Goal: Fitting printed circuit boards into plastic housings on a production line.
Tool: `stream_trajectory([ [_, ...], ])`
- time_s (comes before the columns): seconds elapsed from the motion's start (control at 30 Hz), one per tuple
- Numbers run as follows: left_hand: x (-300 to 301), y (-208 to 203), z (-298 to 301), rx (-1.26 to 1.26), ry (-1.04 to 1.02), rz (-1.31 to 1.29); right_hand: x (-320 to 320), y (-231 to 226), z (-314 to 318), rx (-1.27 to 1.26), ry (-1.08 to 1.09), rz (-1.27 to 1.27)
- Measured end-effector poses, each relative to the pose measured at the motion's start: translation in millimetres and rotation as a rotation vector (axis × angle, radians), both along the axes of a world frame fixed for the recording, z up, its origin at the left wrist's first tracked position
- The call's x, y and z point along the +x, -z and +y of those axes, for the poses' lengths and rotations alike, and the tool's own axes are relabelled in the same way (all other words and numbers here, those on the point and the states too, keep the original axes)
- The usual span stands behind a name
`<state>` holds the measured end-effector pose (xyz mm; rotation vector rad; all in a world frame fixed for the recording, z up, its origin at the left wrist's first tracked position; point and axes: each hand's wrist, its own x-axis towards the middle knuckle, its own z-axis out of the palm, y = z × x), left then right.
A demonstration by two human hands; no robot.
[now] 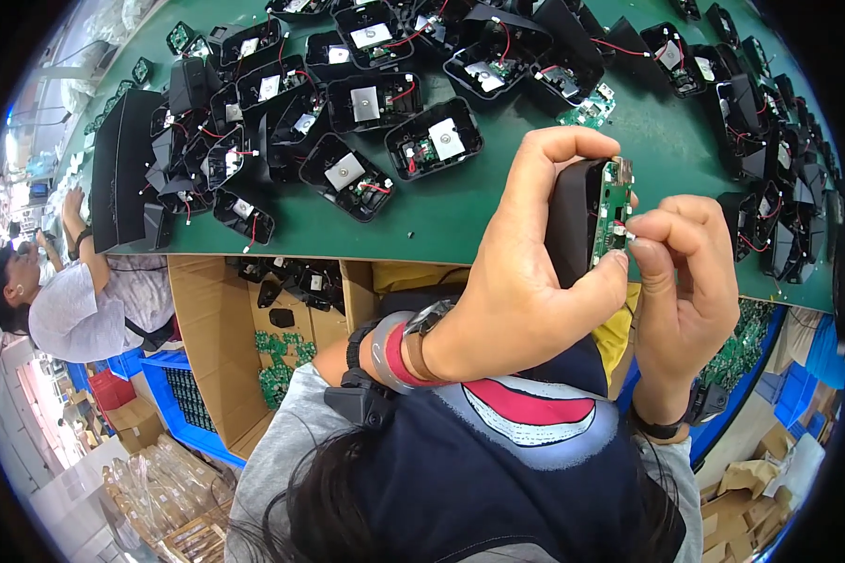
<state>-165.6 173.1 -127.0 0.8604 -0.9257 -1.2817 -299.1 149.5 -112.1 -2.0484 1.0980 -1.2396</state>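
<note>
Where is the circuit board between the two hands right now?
Right of centre in the head view, the circuit board stands along the right side of the black case in the left hand, with the right hand just beside it.

The held case (573,220) looks like smooth, matt black plastic, and its circuit board (613,192) has a glossy green face with shiny metal parts. The open cases (441,167) are black plastic too, with dull silver plates (345,172) that look metal. The table (432,230) is smooth and green with a faint sheen; the box (207,328) is matt brown cardboard, the crate (153,375) blue plastic, the shirt (394,497) dark, matt cloth.
</note>
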Motion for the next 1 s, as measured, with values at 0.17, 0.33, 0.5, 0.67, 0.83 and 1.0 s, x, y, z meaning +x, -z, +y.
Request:
stream_trajectory([
  [0.17, -1, 8, -3, -0.173, -0.119, -0.193, 0, -2, -2, -0.142, 0.002, 0.132],
  [0.33, 3, 9, -3, -0.199, -0.139, -0.27, 0, -3, -3, -0.185, -0.019, 0.175],
  [0.5, 2, 7, -2, -0.182, -0.113, -0.25, 0, -3, -3, -0.184, -0.021, 0.179],
  [0.67, 6, 9, -1, -0.22, -0.085, -0.428, -1, 1, -7, -0.213, -0.022, 0.222],
  [0.83, 14, 8, -6, -0.233, 0.06, -0.394, -6, -4, -9, 0.265, -0.033, -0.093],
  [1.0, 20, 8, -8, -0.206, 0.167, -0.452, -11, -9, -17, 0.497, -0.169, -0.101],
])
